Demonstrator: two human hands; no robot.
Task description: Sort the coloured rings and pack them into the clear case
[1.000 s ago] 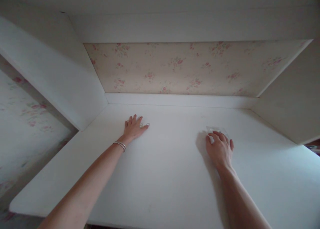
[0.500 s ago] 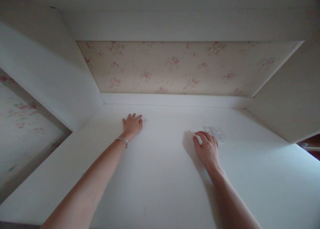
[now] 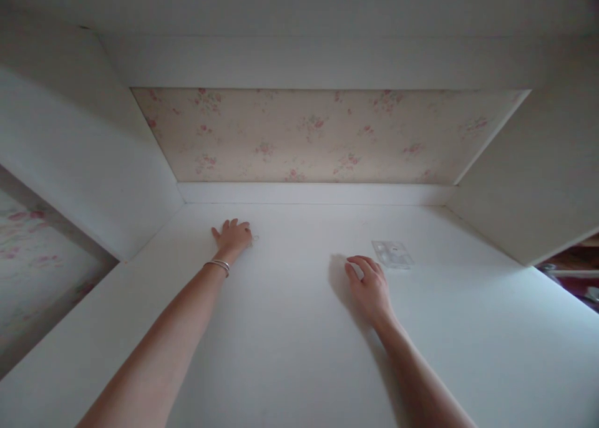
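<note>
**2 hands flat on a white tabletop, a small ring and a clear packet at the fingertips**

The left hand (image 3: 233, 236) lies palm down on the white tabletop (image 3: 299, 353), its fingers (image 3: 233, 224) slightly spread and pointing toward the back ledge (image 3: 309, 193). Nothing is gripped in them. A small ring (image 3: 255, 238) sits on the tabletop just beside the thumb side of those fingers, so close that contact cannot be told. 2 thin bangles (image 3: 218, 266) circle the left wrist.

The right hand (image 3: 369, 287) also rests on the tabletop, its fingers (image 3: 362, 264) loosely curled and close together, holding nothing. A clear plastic packet (image 3: 392, 253) lies flat just beyond and to the right of these fingertips, near them but apart.

Ahead of both sets of fingers rises a panel of floral wallpaper (image 3: 318, 135). White side walls (image 3: 93, 160) flank the hands on the left and right.
</note>
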